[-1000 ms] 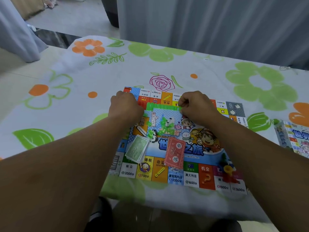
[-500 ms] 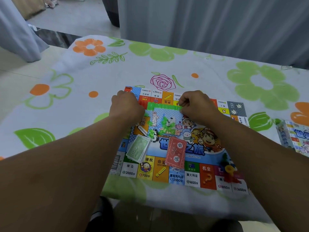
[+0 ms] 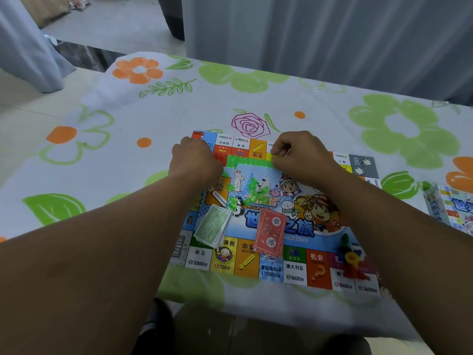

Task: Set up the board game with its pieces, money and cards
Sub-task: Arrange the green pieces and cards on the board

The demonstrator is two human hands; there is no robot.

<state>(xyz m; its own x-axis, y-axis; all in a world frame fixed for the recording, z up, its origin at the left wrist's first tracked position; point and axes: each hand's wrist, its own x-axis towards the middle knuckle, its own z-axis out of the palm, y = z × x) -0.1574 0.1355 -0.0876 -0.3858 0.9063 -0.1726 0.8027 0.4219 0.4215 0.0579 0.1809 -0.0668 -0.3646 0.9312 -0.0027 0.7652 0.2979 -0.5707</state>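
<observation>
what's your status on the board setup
Right hand pinches green plastic strip at right end; left hand at left end, grip hidden. Strip over board. Loose green pieces beside it.

A colourful printed game board (image 3: 279, 267) lies flat. On it: green banknote stack (image 3: 212, 228), red card deck (image 3: 270, 234) (both tilted), green plastic strip (image 3: 249, 161) beyond.

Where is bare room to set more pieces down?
Bare tablecloth left of the board and beyond its far edge around the pink rose; narrower gap before the game box. The board is crowded: left hand and right hand on the green strip, green notes, red cards, pawns.
</observation>
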